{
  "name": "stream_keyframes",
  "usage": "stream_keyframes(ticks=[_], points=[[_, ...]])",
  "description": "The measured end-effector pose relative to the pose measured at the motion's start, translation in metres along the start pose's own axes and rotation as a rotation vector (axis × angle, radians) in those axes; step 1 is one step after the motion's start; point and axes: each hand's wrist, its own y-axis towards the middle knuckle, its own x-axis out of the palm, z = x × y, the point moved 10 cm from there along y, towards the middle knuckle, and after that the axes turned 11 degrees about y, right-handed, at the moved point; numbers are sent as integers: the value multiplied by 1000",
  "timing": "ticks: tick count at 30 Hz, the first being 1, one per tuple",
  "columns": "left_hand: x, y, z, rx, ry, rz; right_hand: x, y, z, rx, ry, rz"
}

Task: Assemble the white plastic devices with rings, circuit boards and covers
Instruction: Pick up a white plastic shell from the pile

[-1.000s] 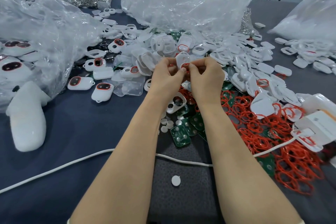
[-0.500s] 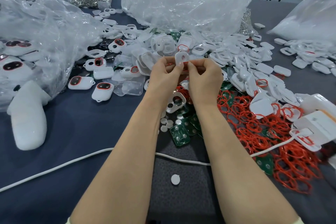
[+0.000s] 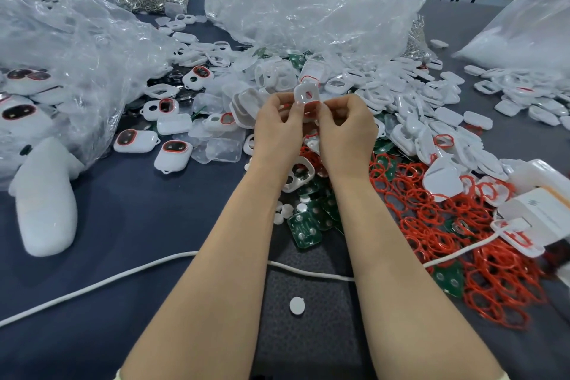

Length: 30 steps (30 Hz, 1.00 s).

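Hands met over the blue table point(image 3: 123, 210): the left hand point(image 3: 277, 129) and the right hand point(image 3: 345, 133) each pinched one small white shell point(image 3: 304, 94) between thumb and curled fingertips, holding it upright. A red ring point(image 3: 311, 107) showed at the shell's lower opening, apparently being worked into its seat, so this unit seemed to be at the ring step, with board and cover not yet fitted. Nearer the person than the hands lay a loose white disc point(image 3: 297, 305) and a white cord point(image 3: 123, 274) that ran under both forearms. Just below the wrists sat green circuit boards point(image 3: 305, 231) and another empty shell point(image 3: 297, 174). Right of the hands sprawled a large tangle of spare rings point(image 3: 462, 225). Left of the hands sat a few red-rimmed units point(image 3: 172, 157), apparently ringed already, beside clear covers point(image 3: 223, 149). Beyond the hands a heap of bare shells point(image 3: 410, 102) spread beneath crumpled plastic bags point(image 3: 308, 9), which suggested most of the work remained.
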Motion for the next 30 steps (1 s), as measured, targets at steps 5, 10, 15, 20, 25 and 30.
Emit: stream_keyframes(ticks=[5, 10, 15, 20, 25, 30], points=[[-3, 2, -6, -44, -38, 20, 3, 0, -1, 8, 6, -31], [1, 2, -6, -49, -62, -16, 2, 3, 8, 79, 33, -39], [1, 0, -4, -28, -48, -20, 3, 3, 7, 84, 15, -55], [-1, -2, 1, 7, 19, -13, 2, 2, 6, 68, -17, -62], [-3, -3, 3, 21, 90, 8, 3, 1, 5, 46, -38, -53], [0, -2, -3, -30, -6, -24, 2, 1, 0, -11, -67, -48]])
